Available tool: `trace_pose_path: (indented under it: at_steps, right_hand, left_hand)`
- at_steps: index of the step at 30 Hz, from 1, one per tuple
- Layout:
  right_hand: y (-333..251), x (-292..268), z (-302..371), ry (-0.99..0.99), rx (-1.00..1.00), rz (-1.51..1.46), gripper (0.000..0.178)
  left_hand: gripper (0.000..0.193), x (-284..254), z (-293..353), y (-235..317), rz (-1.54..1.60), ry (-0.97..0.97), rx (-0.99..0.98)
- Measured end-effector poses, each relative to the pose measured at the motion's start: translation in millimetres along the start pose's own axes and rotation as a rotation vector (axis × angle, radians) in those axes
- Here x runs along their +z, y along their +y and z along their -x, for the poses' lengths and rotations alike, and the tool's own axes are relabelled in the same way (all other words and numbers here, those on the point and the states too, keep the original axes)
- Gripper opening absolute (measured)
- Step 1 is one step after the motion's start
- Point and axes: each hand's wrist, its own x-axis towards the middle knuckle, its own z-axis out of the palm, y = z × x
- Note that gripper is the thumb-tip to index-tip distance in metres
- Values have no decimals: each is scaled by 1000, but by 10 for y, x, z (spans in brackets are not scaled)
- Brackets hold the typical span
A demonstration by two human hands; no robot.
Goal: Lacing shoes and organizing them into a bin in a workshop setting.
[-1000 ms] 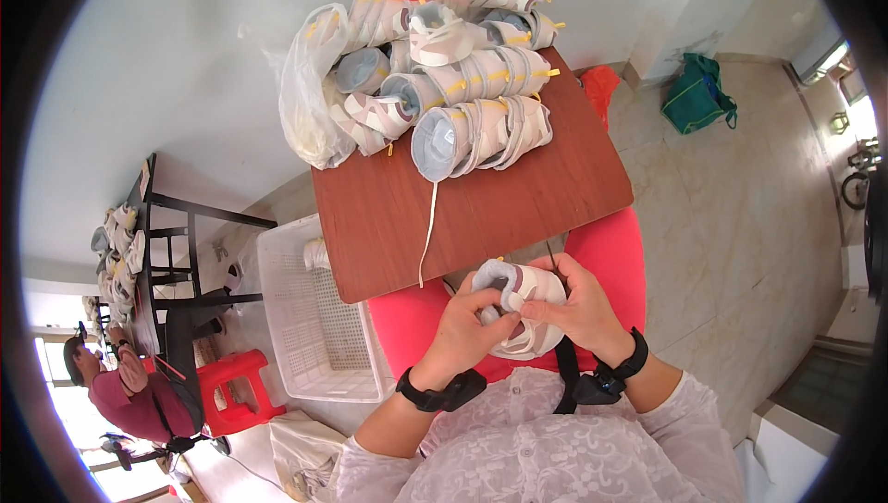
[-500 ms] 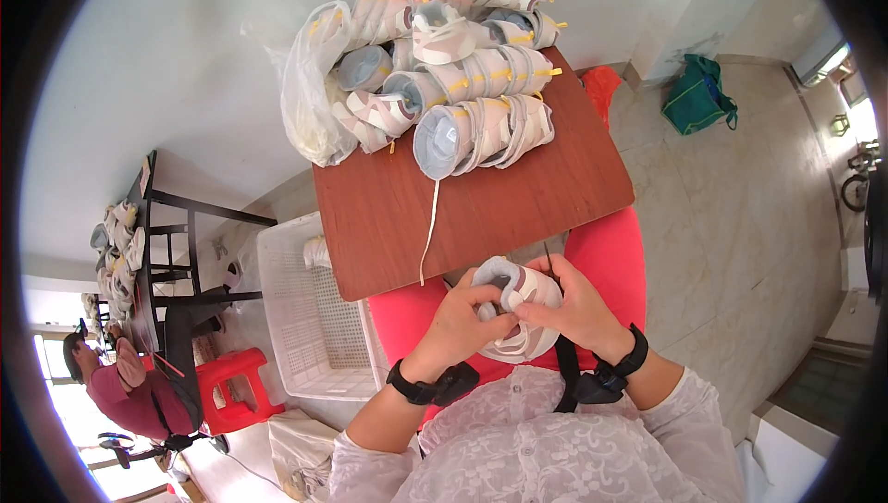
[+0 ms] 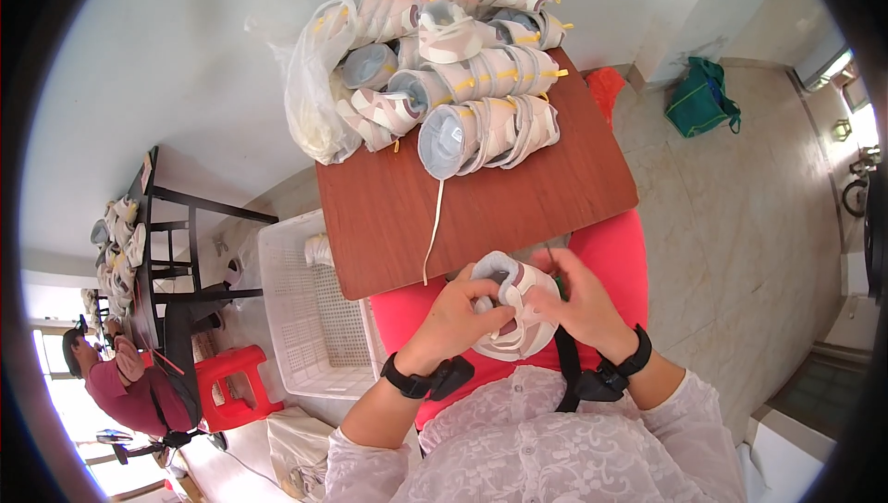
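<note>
A pale pink and white shoe upper point(image 3: 525, 327) with a grey lining sits in front of my body, its collar turned up. My left hand point(image 3: 460, 318) grips its left side, thumb pressed on the front near the opening. At the other side, my right hand point(image 3: 585, 304) is slightly apart from the upper, its fingers bent and blurred by motion. A thin dark tool point(image 3: 550, 253) pokes out by the right fingertips; most of it is hidden by the hand. A bit of green shows beneath those fingers.
Rows of nested shoe uppers point(image 3: 490, 138) and a plastic bag point(image 3: 319, 87) cover the back of the brown table point(image 3: 518, 202). A white lace point(image 3: 435, 235) trails toward its front edge. On the left stand a white crate point(image 3: 287, 318), a red stool point(image 3: 236, 387) and a seated person point(image 3: 129, 387).
My right hand has lifted off the upper and its fingers have spread and blurred. The left hand keeps its grip, and the upper has turned slightly.
</note>
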Motion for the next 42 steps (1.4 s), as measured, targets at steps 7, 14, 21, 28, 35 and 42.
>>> trace_pose_path:
  at_steps: [7, 14, 21, 28, 35, 42]
  right_hand:
    - [-220, 23, 283, 179, -566, 857, 16]
    - [-203, 116, 255, 162, -571, 883, 9]
    - [-193, 121, 235, 155, -547, 908, 9]
    - [-209, 124, 229, 101, -454, 920, 7]
    - [-163, 200, 193, 88, -582, 1170, 9]
    - [-70, 86, 43, 89, -514, 863, 12]
  left_hand:
    - [15, 1, 27, -32, 20, 108, 10]
    - [17, 26, 58, 41, -23, 153, -19]
    - [18, 62, 74, -3, -35, 198, 64]
    - [15, 130, 69, -86, -147, 312, 177]
    - [15, 308, 33, -57, -291, 457, 195]
    - [14, 376, -4, -11, -227, 519, 202]
